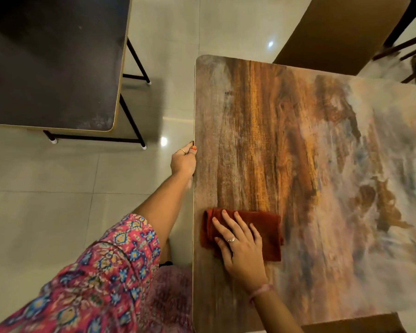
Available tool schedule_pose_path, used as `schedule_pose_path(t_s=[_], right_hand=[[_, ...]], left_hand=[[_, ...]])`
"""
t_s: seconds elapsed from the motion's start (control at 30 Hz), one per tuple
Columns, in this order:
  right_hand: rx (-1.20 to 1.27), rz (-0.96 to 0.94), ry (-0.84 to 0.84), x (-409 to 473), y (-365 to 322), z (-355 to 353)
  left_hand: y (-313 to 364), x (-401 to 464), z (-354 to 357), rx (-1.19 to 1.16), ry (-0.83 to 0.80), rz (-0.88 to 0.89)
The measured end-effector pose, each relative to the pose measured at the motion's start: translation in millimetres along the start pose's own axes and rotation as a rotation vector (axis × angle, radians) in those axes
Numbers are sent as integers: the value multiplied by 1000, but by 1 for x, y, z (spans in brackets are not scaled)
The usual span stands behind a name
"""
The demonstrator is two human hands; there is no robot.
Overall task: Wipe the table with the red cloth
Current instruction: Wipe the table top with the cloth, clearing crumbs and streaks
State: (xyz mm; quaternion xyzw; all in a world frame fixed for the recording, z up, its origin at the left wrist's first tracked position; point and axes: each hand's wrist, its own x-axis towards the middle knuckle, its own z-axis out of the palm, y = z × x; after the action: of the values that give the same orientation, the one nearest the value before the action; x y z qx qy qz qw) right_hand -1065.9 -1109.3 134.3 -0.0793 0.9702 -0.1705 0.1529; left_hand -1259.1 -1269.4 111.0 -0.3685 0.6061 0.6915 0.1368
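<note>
A folded red cloth (267,234) lies flat on the wood-patterned table (262,131), close to its left edge. My right hand (240,248) presses down on the cloth with the fingers spread, covering its left half. My left hand (184,161) grips the table's left edge farther away, thumb on top and fingers curled under the rim. The right part of the tabletop looks pale and dusty, the left strip darker brown.
A dark-topped table (53,63) on black legs stands to the left across a strip of tiled floor (58,176). A brown bench or seat (341,32) sits beyond the far edge, another (353,324) at the near right corner.
</note>
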Motion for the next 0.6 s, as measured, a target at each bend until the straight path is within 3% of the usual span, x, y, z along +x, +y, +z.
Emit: schedule_pose_path(t_s=[0.3,0.6], right_hand=[[-14,-76,48,7,11,6],[184,-54,220,63,-3,-2]], left_hand=[[0,-2,1,-52,10,-5],[8,-1,-15,-252,-181,-232]])
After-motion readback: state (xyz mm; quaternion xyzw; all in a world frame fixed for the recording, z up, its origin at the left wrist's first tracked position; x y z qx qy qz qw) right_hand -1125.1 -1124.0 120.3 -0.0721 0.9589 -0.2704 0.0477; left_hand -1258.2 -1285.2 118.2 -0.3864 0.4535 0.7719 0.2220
